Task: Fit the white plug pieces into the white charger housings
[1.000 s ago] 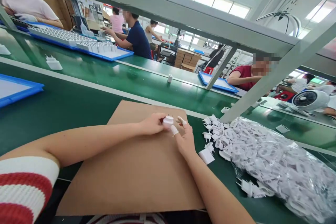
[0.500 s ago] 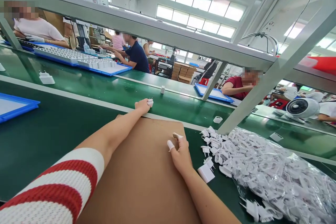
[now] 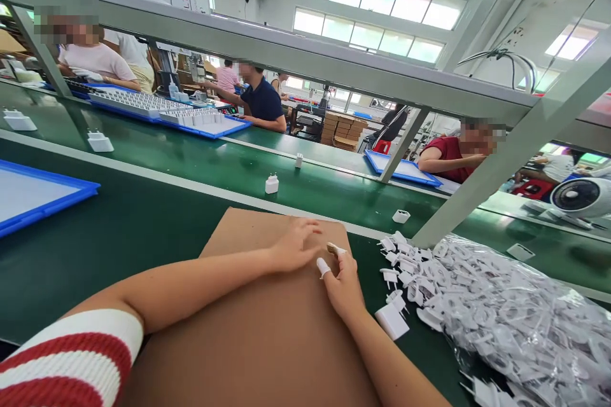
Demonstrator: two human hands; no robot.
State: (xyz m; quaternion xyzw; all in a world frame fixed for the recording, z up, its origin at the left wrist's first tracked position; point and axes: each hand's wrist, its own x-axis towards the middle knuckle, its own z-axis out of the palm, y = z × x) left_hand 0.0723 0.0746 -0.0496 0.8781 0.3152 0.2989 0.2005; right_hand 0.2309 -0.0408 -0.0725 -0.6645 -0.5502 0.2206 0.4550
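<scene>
My left hand (image 3: 298, 245) is over the cardboard sheet (image 3: 248, 331), its fingers apart and slightly smeared, with nothing in them. Just right of it, my right hand (image 3: 344, 283) rests at the cardboard's right side. White covers sit on its thumb and a fingertip, which are apart, and nothing shows between them. Beyond the cardboard, a white plug adapter (image 3: 272, 184) stands upright on the green belt (image 3: 224, 172). Beside my right hand lies a loose white adapter housing (image 3: 392, 320). A clear plastic bag (image 3: 529, 305) spills white plug parts (image 3: 405, 267) to the right.
A blue-edged tray (image 3: 48, 197) lies at left. More adapters (image 3: 100, 141) stand along the belt. A slanted metal post (image 3: 482, 172) rises at right, and a rail (image 3: 286, 44) crosses above. Across the belt are co-workers (image 3: 262, 98) and a tray of white parts (image 3: 138, 103).
My left hand has let go of the plug adapter on the belt and come back toward my right hand. The view has shifted slightly; the right hand keeps its place over the cardboard.
</scene>
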